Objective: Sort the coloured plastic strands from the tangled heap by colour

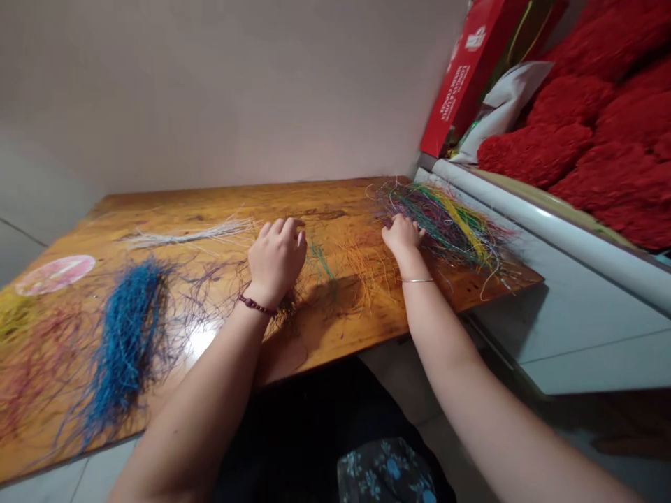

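Note:
My left hand [276,257] hovers low over the wooden board [210,209], fingers curled downward above thin green strands [318,257]; whether it holds any is hidden. My right hand [402,234] is closed at the near edge of a mixed pile of coloured strands [451,222], its fingertips buried in it. Orange strands [367,265] lie between the two hands. A blue bundle [128,335] lies to the left, and a white bundle [189,234] lies behind it.
Yellow and red strands [31,349] are spread at the board's left end beside a pink round mark [55,274]. A white ledge [550,223] runs along the right, with a red box [466,77] and red fluffy material [592,126] above it.

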### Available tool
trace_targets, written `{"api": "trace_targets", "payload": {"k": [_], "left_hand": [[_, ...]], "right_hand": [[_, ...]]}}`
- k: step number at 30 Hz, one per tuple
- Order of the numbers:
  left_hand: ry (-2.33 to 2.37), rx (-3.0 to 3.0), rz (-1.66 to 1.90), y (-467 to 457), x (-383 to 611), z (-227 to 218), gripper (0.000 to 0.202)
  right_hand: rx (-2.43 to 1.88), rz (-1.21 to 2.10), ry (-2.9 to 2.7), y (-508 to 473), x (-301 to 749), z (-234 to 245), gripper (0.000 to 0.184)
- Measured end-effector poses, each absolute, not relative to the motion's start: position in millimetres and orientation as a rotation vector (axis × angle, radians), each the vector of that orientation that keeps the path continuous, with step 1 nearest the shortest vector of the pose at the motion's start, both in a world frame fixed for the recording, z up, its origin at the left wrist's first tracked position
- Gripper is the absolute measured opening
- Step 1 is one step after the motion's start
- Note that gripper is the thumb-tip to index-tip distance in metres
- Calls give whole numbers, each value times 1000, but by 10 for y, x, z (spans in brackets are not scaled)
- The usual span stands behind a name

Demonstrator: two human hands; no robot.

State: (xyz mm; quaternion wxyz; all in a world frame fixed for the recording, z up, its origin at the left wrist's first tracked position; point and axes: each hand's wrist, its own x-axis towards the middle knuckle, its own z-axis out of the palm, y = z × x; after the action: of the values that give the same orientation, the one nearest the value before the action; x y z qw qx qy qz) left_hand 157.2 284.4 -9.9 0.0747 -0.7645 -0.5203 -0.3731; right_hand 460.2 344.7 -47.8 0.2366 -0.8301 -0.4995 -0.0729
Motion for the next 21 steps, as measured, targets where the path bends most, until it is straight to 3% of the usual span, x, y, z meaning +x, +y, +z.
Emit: {"api": "trace_targets", "payload": {"k": [10,12,17,21], "left_hand": [[-1672,-2165,-1227,2999,1381,-163,20],[-1681,-2165,-1214,3002,1375,-193,20],[-1732,-2165,-1153,3001,1365,-228,22],[-1734,-2160,-1122,3003,1368,-243,25]], "right_hand": [[-2114,-245,-1495,3451,4491,-476,28],[-2104,-305,-1459,3420,4494,-477,33],[-2210,-316,-1336,3431,4588,-540,65],[-2318,-175,-1278,3498,4640,-590,62]]}}
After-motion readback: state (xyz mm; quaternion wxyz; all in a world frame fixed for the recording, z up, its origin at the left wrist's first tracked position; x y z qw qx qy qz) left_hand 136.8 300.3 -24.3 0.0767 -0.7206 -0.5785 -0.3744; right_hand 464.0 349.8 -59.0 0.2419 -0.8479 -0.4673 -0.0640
